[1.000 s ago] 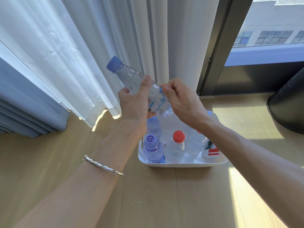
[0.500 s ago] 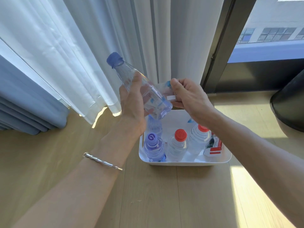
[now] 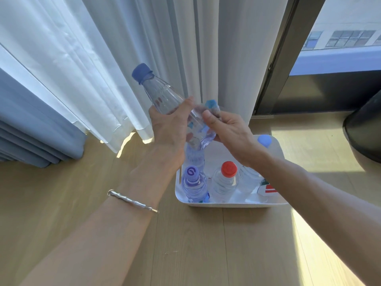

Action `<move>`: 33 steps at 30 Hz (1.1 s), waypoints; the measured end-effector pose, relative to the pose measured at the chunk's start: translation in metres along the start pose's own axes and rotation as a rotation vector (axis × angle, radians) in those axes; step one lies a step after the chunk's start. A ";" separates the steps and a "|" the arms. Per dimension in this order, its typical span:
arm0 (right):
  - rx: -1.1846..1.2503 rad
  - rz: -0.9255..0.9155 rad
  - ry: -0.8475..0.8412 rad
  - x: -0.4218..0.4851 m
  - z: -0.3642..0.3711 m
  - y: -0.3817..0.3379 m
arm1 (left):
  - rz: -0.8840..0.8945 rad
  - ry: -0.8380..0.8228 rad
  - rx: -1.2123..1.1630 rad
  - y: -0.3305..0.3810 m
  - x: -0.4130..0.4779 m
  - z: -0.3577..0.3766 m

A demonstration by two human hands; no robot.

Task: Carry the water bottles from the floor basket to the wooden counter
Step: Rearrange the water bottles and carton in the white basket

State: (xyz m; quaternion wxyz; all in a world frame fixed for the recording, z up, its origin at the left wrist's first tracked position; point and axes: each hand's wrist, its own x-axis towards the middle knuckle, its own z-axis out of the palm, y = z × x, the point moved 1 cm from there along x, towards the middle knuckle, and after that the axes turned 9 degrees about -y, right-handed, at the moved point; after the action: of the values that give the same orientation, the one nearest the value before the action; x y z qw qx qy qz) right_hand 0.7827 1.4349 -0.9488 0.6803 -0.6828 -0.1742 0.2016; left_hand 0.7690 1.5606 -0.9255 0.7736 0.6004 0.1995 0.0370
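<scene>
Gripped round mid-body in left hand (image 3: 169,131), fingers wrapped: tilted blue-capped water bottle (image 3: 162,96), cap up and away. Right hand (image 3: 231,131) curled against lower end; grasp not determinable. White basket (image 3: 226,204) directly below both hands. Judged light, smooth, crushable; advise holding waist firmly, not cap.

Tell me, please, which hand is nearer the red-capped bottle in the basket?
Right. The right hand is just above the red-capped bottle; the left hand, gripping the blue-capped bottle, is farther left.
</scene>
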 end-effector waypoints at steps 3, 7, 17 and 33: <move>0.144 0.057 0.056 0.004 -0.006 0.001 | 0.008 -0.038 0.004 0.000 0.000 0.000; 0.328 0.132 0.149 0.007 -0.021 -0.003 | -0.018 -0.192 -0.156 0.002 0.000 -0.001; 0.568 0.303 0.273 0.022 -0.027 0.011 | 0.007 -0.372 -0.306 0.002 0.000 -0.001; -0.880 0.268 0.116 0.048 -0.073 0.047 | -0.009 -0.555 0.140 0.000 -0.035 -0.015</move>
State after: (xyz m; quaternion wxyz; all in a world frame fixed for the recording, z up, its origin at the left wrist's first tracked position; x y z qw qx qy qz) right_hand 0.8599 1.3958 -0.9979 0.3022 -0.9333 -0.1153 0.1561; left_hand 0.7316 1.5643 -0.9194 0.7554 0.6386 -0.0152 -0.1459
